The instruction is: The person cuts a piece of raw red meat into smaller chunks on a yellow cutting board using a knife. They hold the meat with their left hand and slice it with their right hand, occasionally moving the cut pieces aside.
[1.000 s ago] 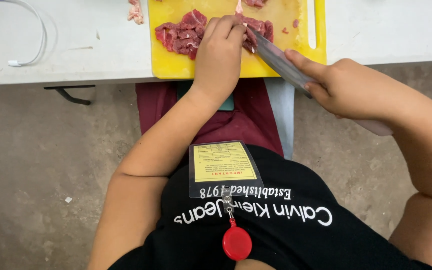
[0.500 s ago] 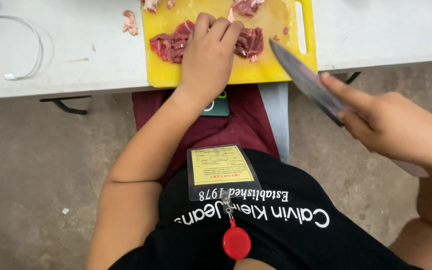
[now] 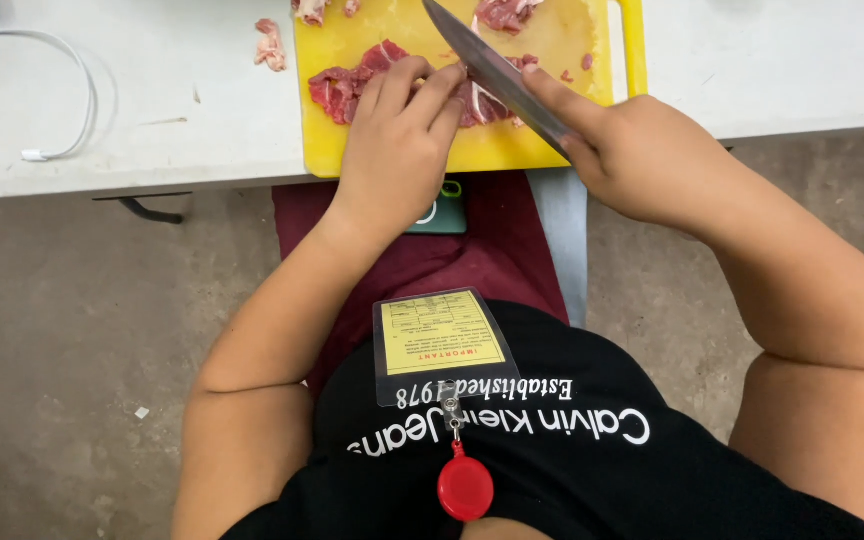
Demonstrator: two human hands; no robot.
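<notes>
A yellow cutting board (image 3: 552, 45) lies on a white table (image 3: 152, 110). On it sits a slab of raw red meat (image 3: 347, 85). My left hand (image 3: 402, 150) presses down on the meat with its fingers curled. My right hand (image 3: 642, 155) grips a large steel knife (image 3: 487, 70), forefinger laid along the spine. The blade slants up and left across the board, right beside my left fingertips. More meat pieces (image 3: 502, 12) lie at the board's far edge.
Meat scraps (image 3: 270, 45) lie on the table left of the board. A white cable (image 3: 62, 90) curls at far left. A dark green object (image 3: 442, 210) rests on a maroon cloth (image 3: 492, 250) below the table edge. A yellow badge (image 3: 437, 340) hangs on my chest.
My right hand has swung the knife from off the board's right side back over the meat. My left hand has stayed on the meat.
</notes>
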